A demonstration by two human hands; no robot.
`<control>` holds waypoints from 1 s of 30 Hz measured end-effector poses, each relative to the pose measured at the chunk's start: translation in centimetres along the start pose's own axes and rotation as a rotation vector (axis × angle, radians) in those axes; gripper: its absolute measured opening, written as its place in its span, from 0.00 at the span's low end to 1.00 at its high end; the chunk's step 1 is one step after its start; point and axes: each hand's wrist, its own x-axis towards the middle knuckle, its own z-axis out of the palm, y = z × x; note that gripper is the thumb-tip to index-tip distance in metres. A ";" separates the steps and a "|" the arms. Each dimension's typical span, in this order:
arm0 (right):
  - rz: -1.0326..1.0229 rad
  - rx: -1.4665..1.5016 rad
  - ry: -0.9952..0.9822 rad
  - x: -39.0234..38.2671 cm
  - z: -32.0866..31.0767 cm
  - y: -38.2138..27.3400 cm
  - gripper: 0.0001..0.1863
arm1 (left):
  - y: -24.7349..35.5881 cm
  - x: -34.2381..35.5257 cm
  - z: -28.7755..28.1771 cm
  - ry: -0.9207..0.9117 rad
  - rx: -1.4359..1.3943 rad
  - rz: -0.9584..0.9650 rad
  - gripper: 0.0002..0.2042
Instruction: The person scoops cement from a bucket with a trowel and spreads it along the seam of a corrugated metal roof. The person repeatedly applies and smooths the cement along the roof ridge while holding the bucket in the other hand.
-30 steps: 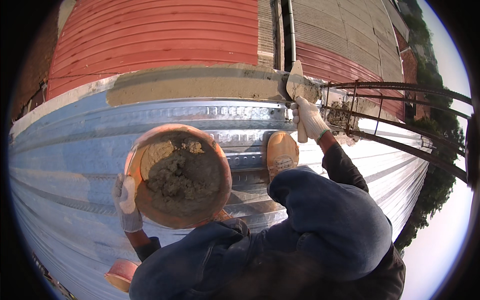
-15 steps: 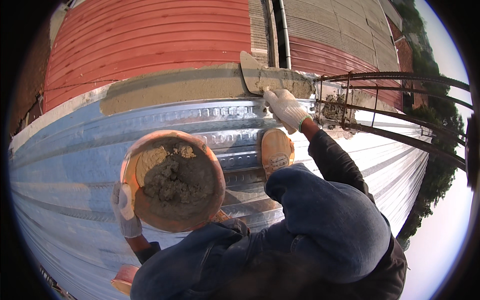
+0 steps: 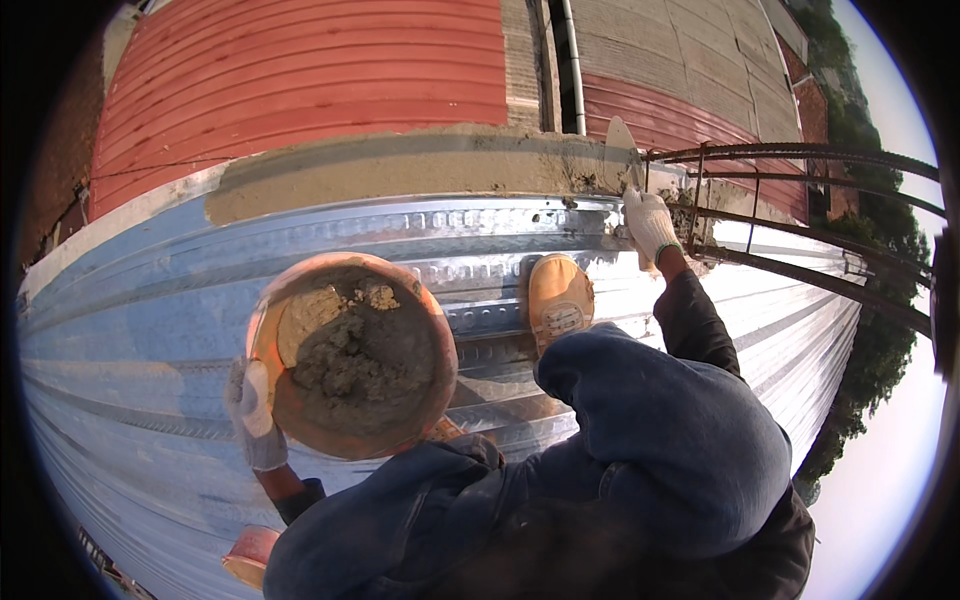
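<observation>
My right hand (image 3: pixel 652 224), in a white knitted glove, is closed round the handle of a trowel (image 3: pixel 621 140). The trowel's blade stands at the right end of a band of wet grey mortar (image 3: pixel 370 172) on top of the wall. My left hand (image 3: pixel 254 415), gloved too, grips the left rim of an orange bucket (image 3: pixel 447 335), its fingers partly hidden. Inside the bucket lies a lumpy heap of grey mortar (image 3: pixel 365 360), with a paler sandy patch at its upper left. A few crumbs of mortar (image 3: pixel 568 202) lie along the wall's near edge.
Rusty steel bars (image 3: pixel 800 152) with stirrups stick out to the right of the wall. Ribbed metal sheeting (image 3: pixel 130 350) lies under my tan boot (image 3: pixel 560 300) and the bucket. Beyond the wall are a red corrugated roof (image 3: pixel 300 80) and a grey roof (image 3: pixel 690 60).
My right hand has moved right along the wall with the trowel, up to the steel bars. The blade has turned more upright. My left hand still holds the bucket.
</observation>
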 end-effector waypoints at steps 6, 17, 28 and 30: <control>0.317 0.619 -0.102 -3.9 0.0 -6.3 0.18 | 0.5 -0.9 0.2 0.011 -0.052 -0.030 0.29; 0.007 0.242 -0.465 -8.4 4.2 -18.4 0.25 | -0.9 0.1 -1.1 0.025 -0.083 -0.028 0.25; -0.795 -0.720 0.179 -5.3 -0.6 -22.8 0.13 | 3.3 -2.4 4.0 0.151 -0.071 -0.054 0.18; -0.925 -0.939 0.237 -4.1 -1.0 -22.8 0.10 | 3.0 -2.1 4.3 0.152 -0.091 -0.075 0.20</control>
